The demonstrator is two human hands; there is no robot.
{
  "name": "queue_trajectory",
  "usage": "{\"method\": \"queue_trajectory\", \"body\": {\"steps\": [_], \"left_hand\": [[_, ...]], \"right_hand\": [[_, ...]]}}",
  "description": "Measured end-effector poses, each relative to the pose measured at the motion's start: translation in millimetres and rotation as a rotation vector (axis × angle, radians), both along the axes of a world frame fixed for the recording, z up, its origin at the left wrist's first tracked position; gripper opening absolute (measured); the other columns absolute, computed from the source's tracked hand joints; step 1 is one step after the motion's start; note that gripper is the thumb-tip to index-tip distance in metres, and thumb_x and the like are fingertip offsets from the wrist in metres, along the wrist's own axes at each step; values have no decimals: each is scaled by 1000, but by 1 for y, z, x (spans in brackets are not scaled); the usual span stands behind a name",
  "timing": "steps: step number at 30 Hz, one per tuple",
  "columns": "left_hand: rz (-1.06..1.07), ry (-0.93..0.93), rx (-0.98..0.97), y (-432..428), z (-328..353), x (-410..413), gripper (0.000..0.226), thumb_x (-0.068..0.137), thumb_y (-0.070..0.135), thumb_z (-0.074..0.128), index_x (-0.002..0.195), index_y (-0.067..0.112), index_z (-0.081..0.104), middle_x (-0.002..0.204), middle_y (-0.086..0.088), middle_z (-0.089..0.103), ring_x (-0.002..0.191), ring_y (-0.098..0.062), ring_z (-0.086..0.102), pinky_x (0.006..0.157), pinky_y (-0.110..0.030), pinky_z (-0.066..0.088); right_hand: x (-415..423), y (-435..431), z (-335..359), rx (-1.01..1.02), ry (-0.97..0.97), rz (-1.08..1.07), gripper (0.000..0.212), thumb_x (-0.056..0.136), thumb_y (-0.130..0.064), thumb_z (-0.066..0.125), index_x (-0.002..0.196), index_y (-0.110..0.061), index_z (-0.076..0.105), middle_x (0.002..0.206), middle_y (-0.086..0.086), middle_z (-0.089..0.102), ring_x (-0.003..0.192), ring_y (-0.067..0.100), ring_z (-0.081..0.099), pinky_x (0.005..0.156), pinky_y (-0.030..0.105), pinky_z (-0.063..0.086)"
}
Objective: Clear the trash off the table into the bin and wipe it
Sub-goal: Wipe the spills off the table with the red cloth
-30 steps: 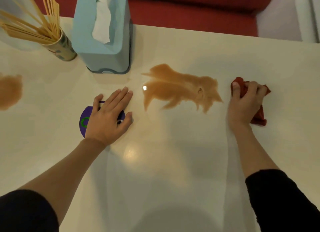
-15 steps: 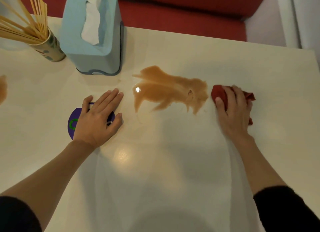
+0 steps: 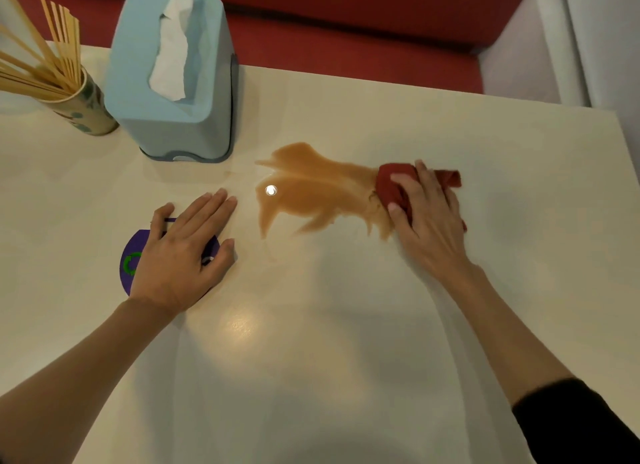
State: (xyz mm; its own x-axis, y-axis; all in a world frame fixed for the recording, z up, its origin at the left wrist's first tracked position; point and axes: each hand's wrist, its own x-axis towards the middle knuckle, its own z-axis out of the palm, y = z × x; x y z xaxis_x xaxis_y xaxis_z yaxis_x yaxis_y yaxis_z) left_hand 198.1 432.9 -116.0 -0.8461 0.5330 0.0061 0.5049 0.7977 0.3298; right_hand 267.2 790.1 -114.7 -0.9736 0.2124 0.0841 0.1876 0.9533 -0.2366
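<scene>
A brown liquid spill (image 3: 311,193) spreads over the middle of the cream table (image 3: 346,342). My right hand (image 3: 427,217) grips a bunched red cloth (image 3: 389,183) and presses it onto the spill's right edge. My left hand (image 3: 183,249) lies flat with straight fingers on a round purple sticker (image 3: 133,259) with a green ring, left of the spill.
A light blue tissue box (image 3: 173,79) with a white tissue sticking out stands at the back left. Beside it is a patterned cup (image 3: 83,107) full of wooden sticks. A red bench seat (image 3: 346,44) runs behind the table's far edge.
My right hand has slid the red cloth leftward from the bare table onto the spill's right edge. My left hand stays flat on the purple sticker.
</scene>
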Motion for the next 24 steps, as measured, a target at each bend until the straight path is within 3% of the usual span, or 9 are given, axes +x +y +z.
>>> {"method": "queue_trajectory", "body": {"steps": [3,5,7,12,17,21,24], "left_hand": [[1,2,-2,0,0,0,58,97,48,29,151,27,32,156,8,30,145,-9,25,118,-45,16],[-2,6,2,-1,-1,-1,58,97,48,29,151,27,32,156,8,30,145,-9,25,118,-45,16],[-4,6,5,-1,-1,-1,58,97,47,30,151,27,32,156,8,30,145,-8,25,118,-45,16],[-2,14,8,-1,0,-1,57,97,47,29,150,27,33,156,8,31,145,-9,26,119,-44,15],[-14,19,7,-2,-1,-2,56,97,46,29,150,26,35,155,7,32,144,-10,28,118,-42,15],[-16,38,11,-2,-2,-3,56,97,44,32,148,25,38,154,6,35,143,-10,31,117,-42,17],[-16,45,14,-1,-1,-3,56,96,43,33,148,24,39,154,5,36,142,-11,32,116,-43,17]], "right_hand": [[22,9,5,280,-1,3,41,98,-49,36,133,-30,45,141,14,44,112,29,55,92,47,32],[8,20,6,356,22,-18,42,96,-49,41,128,-24,51,130,19,50,100,33,59,88,46,33],[-19,28,0,345,66,-70,42,95,-44,43,124,-15,52,132,22,49,107,37,56,89,48,35],[-77,26,-9,-14,81,-197,56,94,-44,32,132,-4,43,135,18,49,124,37,46,103,48,36],[-39,-17,-8,-101,65,-32,58,100,-41,33,147,-8,33,154,13,31,143,36,24,117,45,18],[25,-16,-5,-53,21,102,57,100,-43,30,149,-14,31,156,7,29,146,25,21,118,43,20],[17,19,-5,-45,18,-6,59,100,-45,25,150,-14,29,156,8,30,146,23,23,117,46,20]]}}
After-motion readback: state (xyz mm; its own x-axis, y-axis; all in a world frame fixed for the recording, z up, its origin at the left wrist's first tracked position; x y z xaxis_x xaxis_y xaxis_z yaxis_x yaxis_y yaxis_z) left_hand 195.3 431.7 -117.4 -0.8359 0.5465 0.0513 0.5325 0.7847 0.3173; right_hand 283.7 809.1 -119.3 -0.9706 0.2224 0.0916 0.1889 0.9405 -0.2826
